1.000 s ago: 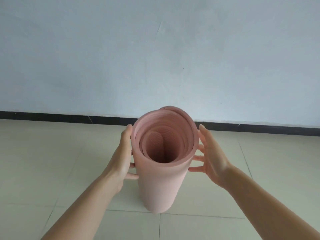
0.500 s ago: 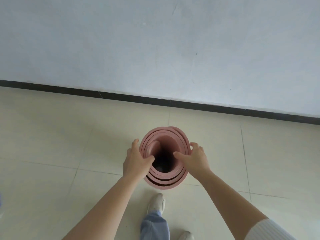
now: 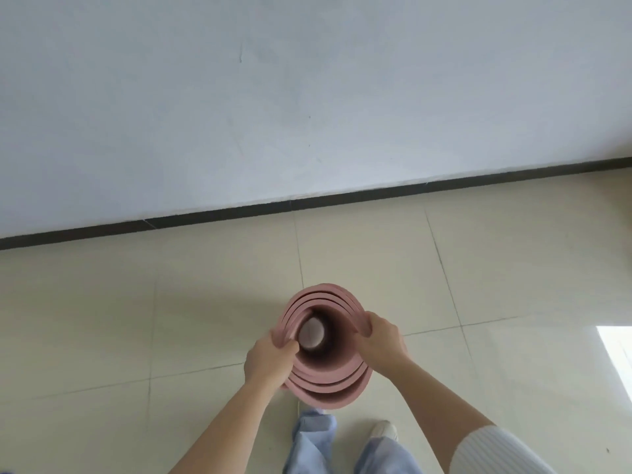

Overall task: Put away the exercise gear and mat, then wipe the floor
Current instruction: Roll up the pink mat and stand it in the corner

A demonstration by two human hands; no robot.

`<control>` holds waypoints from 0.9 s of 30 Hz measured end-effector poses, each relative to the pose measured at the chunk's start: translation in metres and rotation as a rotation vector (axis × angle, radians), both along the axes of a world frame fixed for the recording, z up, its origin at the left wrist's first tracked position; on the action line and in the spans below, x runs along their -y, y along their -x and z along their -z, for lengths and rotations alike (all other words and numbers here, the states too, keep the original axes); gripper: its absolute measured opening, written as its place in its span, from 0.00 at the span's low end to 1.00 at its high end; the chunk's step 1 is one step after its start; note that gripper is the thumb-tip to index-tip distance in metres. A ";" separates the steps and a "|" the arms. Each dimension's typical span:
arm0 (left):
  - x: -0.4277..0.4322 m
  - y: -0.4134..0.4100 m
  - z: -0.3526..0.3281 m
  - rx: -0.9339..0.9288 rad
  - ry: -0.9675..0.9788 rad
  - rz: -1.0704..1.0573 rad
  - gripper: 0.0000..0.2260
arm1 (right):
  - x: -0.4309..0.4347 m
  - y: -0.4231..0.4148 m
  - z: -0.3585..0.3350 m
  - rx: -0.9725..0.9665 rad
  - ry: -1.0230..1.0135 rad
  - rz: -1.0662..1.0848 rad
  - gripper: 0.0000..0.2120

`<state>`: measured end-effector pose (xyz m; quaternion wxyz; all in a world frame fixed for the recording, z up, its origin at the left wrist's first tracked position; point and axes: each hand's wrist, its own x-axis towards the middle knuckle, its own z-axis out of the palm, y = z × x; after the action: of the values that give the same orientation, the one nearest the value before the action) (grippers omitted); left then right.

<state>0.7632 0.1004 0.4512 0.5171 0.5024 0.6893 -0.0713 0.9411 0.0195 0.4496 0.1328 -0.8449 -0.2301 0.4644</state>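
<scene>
Lifted nearer since a moment ago, one rolled pink mat stands on end; left hand and right hand both grasp its top rim, above two trouser legs.

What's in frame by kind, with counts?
Rolled pink mat: 1, on end, gripped at the top rim
Hands: 2, left hand, right hand
White shoe: 1 visible
Total: 4

pink rolled mat, upright on end, loosely coiled, hollow-centred
</scene>
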 end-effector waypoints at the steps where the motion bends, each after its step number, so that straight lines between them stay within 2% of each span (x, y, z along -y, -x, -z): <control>1: -0.002 -0.014 -0.009 0.007 -0.008 0.032 0.11 | 0.005 -0.013 -0.007 0.003 -0.002 0.020 0.09; 5: -0.003 -0.089 -0.049 0.047 -0.038 0.210 0.08 | 0.031 -0.075 -0.042 0.023 0.002 0.117 0.05; 8: 0.009 -0.158 -0.076 0.077 -0.040 0.355 0.09 | 0.066 -0.130 -0.069 0.029 0.005 0.216 0.07; 12: 0.045 -0.268 -0.103 0.134 -0.057 0.530 0.11 | 0.125 -0.220 -0.095 0.070 -0.017 0.386 0.02; 14: 0.066 -0.324 -0.111 0.153 -0.064 0.592 0.12 | 0.153 -0.267 -0.105 0.074 -0.034 0.472 0.03; 18: 0.114 -0.439 -0.125 0.187 -0.061 0.646 0.11 | 0.213 -0.369 -0.125 0.097 -0.062 0.574 0.09; 27: 0.182 -0.669 -0.156 0.289 -0.081 0.687 0.12 | 0.288 -0.572 -0.176 0.254 -0.161 0.667 0.08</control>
<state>1.4326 -0.0812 0.6076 0.5348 0.7291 0.4028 -0.1417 1.5135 -0.2685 0.6258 0.3136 -0.9112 0.0075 0.2671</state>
